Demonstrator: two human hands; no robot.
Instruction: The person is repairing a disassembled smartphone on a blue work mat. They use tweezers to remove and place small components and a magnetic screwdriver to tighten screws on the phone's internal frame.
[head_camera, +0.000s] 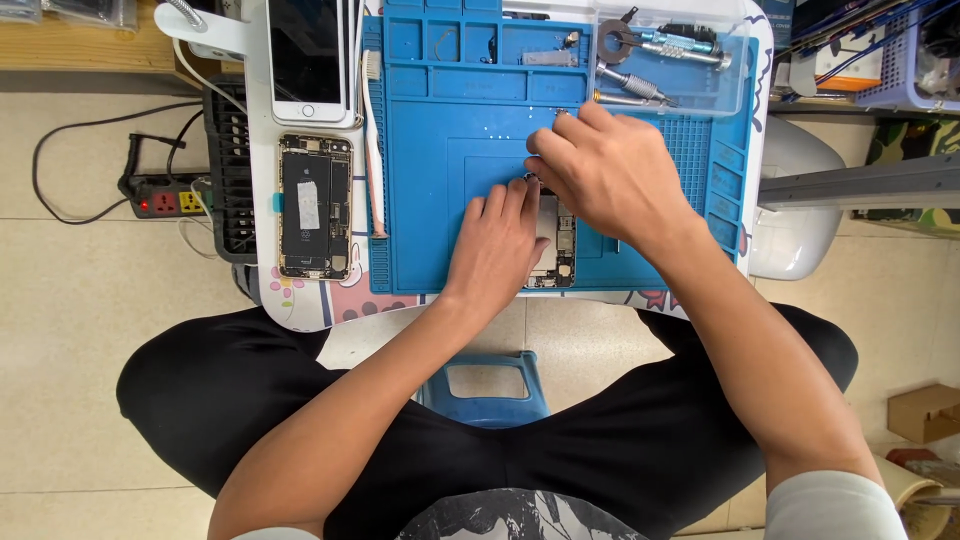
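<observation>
Phone chassis (560, 250) lies mid blue mat (440, 200), long axis toward person. Left hand (495, 245) flat, pinning its left side; right hand (600, 170) over top end, fingertips pinched, contents hidden.

I'm at a phone repair bench, small workshop. Blue silicone repair mat (470, 150) w/ part compartments sits in front of me; opened phone (315, 207) w/ battery exposed at 9 o'clock, intact white phone (308, 60) at 11. Screwdrivers (640, 85) in a clear tray (735, 95) at 1. Power strip (165, 195) on tiled floor at 9.
</observation>
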